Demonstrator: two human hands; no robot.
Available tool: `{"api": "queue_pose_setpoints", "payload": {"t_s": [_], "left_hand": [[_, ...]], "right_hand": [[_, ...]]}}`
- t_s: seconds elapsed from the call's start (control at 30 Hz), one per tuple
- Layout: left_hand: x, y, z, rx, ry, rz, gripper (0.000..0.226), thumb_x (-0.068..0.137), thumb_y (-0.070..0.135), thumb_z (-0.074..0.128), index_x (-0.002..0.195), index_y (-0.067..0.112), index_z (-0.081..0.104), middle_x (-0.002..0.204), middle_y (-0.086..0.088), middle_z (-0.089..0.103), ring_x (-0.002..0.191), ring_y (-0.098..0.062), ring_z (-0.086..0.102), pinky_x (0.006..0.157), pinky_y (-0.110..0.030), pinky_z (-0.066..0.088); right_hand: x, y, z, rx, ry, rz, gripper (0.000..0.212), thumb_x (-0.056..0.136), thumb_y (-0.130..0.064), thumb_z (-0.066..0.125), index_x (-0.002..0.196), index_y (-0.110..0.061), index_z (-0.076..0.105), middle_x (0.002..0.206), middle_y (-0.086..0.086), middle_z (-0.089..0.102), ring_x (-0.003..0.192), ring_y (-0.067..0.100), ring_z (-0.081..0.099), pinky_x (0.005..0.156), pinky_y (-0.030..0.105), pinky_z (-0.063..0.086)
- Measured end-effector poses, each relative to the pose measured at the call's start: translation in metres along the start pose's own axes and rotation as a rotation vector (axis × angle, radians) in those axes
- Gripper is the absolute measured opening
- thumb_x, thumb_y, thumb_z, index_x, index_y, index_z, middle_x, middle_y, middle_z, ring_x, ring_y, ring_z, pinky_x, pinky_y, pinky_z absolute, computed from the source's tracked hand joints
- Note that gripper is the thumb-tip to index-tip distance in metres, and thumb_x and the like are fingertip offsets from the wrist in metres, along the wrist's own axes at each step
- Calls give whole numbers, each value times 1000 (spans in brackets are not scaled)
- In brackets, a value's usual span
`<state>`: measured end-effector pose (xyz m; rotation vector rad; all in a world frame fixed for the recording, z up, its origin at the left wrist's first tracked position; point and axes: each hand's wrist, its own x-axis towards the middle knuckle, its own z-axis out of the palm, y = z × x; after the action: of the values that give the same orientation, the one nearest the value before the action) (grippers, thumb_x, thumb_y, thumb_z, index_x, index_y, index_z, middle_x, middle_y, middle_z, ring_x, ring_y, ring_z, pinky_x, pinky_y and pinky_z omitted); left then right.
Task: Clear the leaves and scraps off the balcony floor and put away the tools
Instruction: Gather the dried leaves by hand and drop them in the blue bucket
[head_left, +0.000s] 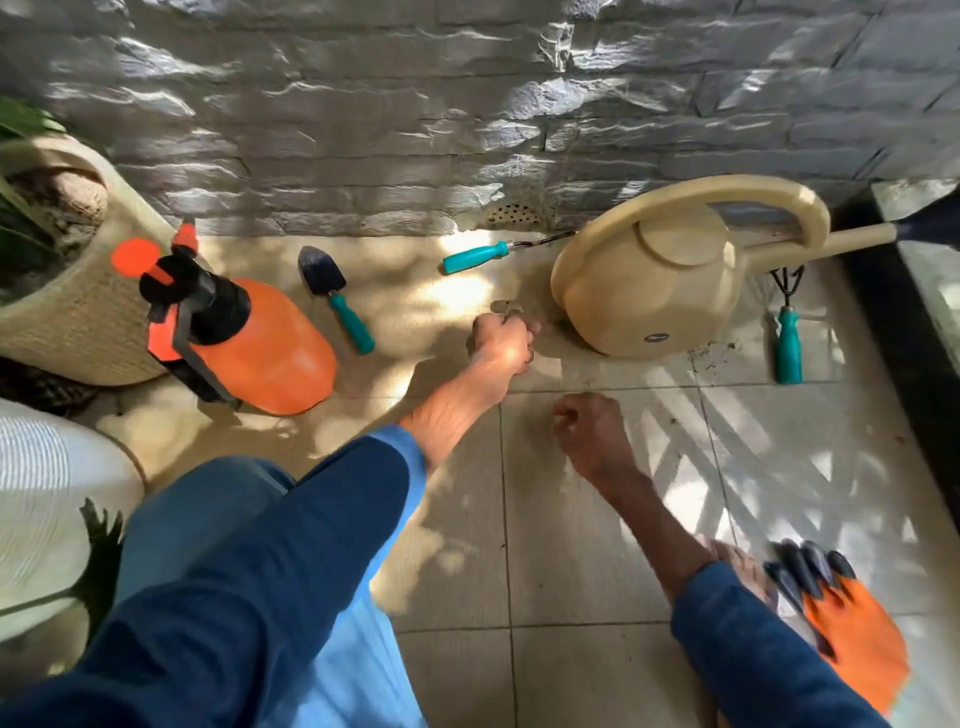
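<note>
Two grips are working low over the balcony floor (571, 519). The left grip (501, 338) is pinching a leaf scrap (503, 307) beside the watering can (649, 291). The right grip (587, 431) is sitting curled, and I cannot tell whether it holds anything. A slackening pinch is risking crumbs falling back among the debris (714, 358).

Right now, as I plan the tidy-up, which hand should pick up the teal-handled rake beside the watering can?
Probably the right. The right hand has bare tile between it and the rake; the left hand pinches a scrap, and the watering can sits in its way.
</note>
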<state>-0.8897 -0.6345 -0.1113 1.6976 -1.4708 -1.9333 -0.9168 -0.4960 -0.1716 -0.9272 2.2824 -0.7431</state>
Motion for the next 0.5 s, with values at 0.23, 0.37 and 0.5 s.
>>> {"api": "queue_pose_setpoints", "payload": {"t_s": [0.23, 0.37, 0.5], "left_hand": [[0, -7, -5, 3, -42, 64, 43, 108, 30, 44, 75, 11, 64, 59, 3, 52, 44, -10, 44, 33, -16, 28], [1, -9, -9, 2, -60, 79, 43, 108, 26, 42, 75, 9, 63, 59, 2, 51, 43, -11, 43, 33, -15, 27], [4, -16, -11, -4, -97, 68, 42, 107, 24, 41, 76, 8, 64, 59, 1, 50, 41, -12, 43, 35, -16, 27]], "right_hand": [[-193, 298, -95, -661, -118, -131, 128, 59, -64, 64, 160, -18, 2, 138, 34, 53, 126, 50, 43, 116, 53, 16], [-187, 282, -75, -675, -281, -166, 120, 62, -66, 62, 159, -15, 12, 142, 31, 45, 126, 52, 43, 113, 57, 22], [-159, 306, -80, -662, -222, -357, 75, 98, -56, 18, 159, -14, 11, 148, 29, 39, 132, 51, 39, 120, 52, 12]]}}
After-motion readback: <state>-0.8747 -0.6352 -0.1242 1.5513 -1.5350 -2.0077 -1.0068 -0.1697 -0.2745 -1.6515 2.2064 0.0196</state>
